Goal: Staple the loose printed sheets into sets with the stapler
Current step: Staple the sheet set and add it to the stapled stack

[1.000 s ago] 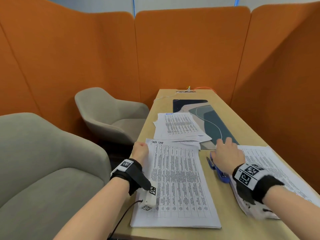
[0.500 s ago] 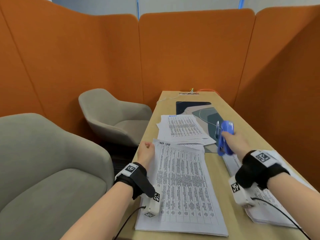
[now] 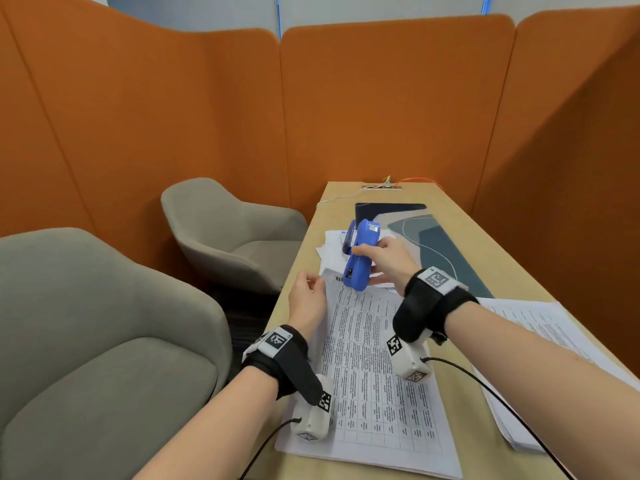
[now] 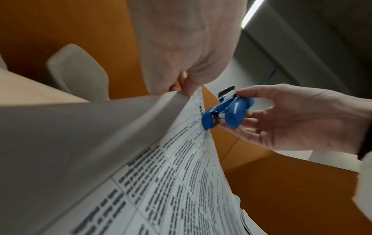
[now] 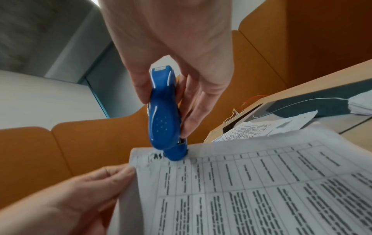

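Note:
A set of printed sheets (image 3: 377, 379) with tables lies near the table's front left. My left hand (image 3: 306, 296) pinches its far left corner and lifts it, as the left wrist view shows the sheets (image 4: 171, 182) raised. My right hand (image 3: 388, 259) grips the blue stapler (image 3: 360, 258), nose down at the sheets' top edge close to that corner. In the right wrist view the stapler (image 5: 164, 114) has its nose over the top edge of the sheets (image 5: 251, 182), beside the left hand (image 5: 80, 198).
A second pile of printed sheets (image 3: 332, 251) lies farther along the table, partly on a dark patterned desk mat (image 3: 446, 251). Another stack of papers (image 3: 540, 358) sits at the right edge. Two grey armchairs (image 3: 228, 237) stand left; orange partition walls surround the table (image 3: 464, 403).
My right hand picked the stapler up off the table and carried it left to the top corner of the sheets. My left hand kept hold of the corner and raised it slightly.

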Tool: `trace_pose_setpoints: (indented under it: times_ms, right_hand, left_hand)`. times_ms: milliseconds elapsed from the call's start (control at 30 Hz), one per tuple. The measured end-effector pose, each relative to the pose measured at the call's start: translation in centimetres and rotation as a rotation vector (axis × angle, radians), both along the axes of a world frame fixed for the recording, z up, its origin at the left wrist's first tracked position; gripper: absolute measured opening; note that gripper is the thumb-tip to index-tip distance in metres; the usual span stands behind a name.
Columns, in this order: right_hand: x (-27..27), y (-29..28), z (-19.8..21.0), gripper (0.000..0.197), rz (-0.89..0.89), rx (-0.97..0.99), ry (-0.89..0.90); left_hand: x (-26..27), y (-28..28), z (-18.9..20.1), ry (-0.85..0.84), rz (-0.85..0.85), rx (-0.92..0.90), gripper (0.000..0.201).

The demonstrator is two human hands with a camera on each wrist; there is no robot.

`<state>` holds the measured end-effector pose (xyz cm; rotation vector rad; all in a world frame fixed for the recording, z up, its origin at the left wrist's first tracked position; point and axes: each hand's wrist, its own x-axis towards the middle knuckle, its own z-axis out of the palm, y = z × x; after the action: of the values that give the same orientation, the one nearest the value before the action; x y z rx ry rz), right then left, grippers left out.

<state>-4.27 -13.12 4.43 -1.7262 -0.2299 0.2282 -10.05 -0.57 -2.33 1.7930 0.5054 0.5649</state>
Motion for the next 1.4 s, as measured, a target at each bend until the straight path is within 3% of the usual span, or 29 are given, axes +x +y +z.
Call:
trace_pose_setpoints:
  times_ms: [200, 300, 433, 533, 600, 733, 900, 1267, 1400]
  right_hand:
    - [-0.6, 0.6, 0.6, 0.03, -0.158, 0.062, -0.163]
    - [0.4, 0.5, 0.2, 0.042, -0.245, 0.107, -0.22]
    - [0.8, 1.0, -0.6, 0.05, -0.159, 0.077, -0.174]
    - [0.7, 1.7, -1.2, 0.074, -0.077, 0.087, -0.098]
    - [0.4, 2.3, -1.1, 0.067, -0.07, 0.09, -0.077]
    - [0.2, 3.6, -0.5, 0.008, -0.053, 0.122, -0.075]
    - [0.6, 5.2, -0.7, 0.045, -0.188, 0.113, -0.08]
    - [1.1, 5.7, -0.4, 0.048, -0.257, -0.043, -0.211]
    - [0.9, 5.7, -0.2, 0.046, -0.279, -0.056, -0.253]
  left_hand:
    - [-0.1, 0.7, 0.2, -0.043, 0.022, 0.049, 0.017]
    - [-0.1, 1.0, 0.1, -0.036, 0.027, 0.051, 0.018]
    - [0.0, 0.6, 0.4, -0.047, -0.002, 0.041, 0.013]
    - [-0.1, 0.1, 0.8, -0.068, -0.008, 0.042, 0.008]
    - [-0.2, -0.2, 1.1, -0.07, -0.001, 0.029, 0.008]
    - [-0.3, -0.4, 1.1, -0.085, 0.015, 0.021, 0.008]
    - [-0.6, -0.9, 1.8, -0.137, -0.008, 0.078, 0.01]
    - [-0.9, -0.9, 2.4, -0.161, 0.005, 0.044, 0.007]
    - [-1.2, -0.5, 2.7, -0.114, -0.104, -0.016, 0.016]
